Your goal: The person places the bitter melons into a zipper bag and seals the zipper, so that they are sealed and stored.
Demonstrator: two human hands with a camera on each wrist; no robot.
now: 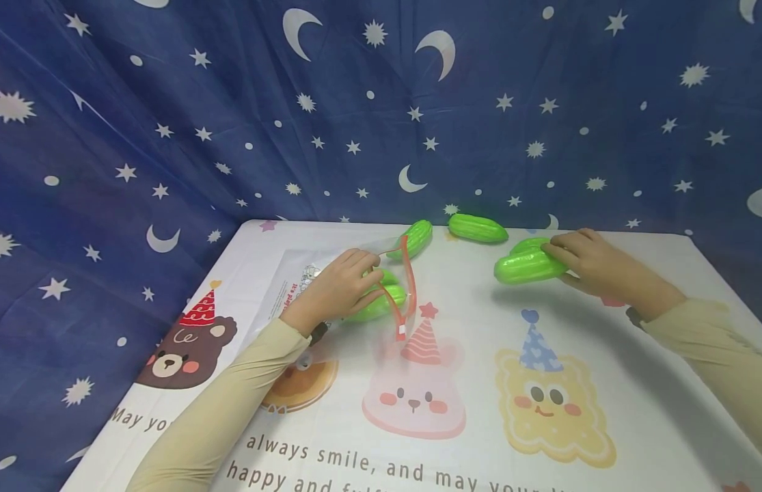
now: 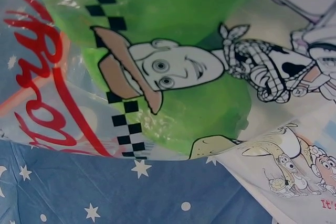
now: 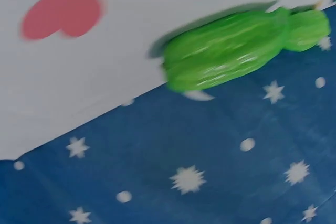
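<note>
My left hand (image 1: 340,285) grips a clear printed zip bag (image 1: 281,287) by its orange-red zipper edge (image 1: 410,273), and the mouth gapes toward the right. Inside the bag lie green toy cucumbers (image 1: 381,305), which show through the cartoon-printed plastic in the left wrist view, where a cowboy figure (image 2: 178,66) crosses them. On the right, my right hand (image 1: 596,270) holds a green toy cucumber (image 1: 525,268) by its right end, with a shadow below it on the table. Just behind that one is another cucumber (image 1: 531,243), partly hidden.
Two more cucumbers lie near the back edge, one (image 1: 477,228) in the middle and one (image 1: 417,238) just behind the bag's mouth. The white table cover (image 1: 467,287) carries cartoon prints. A blue star-and-moon curtain (image 1: 356,164) stands behind and to the left.
</note>
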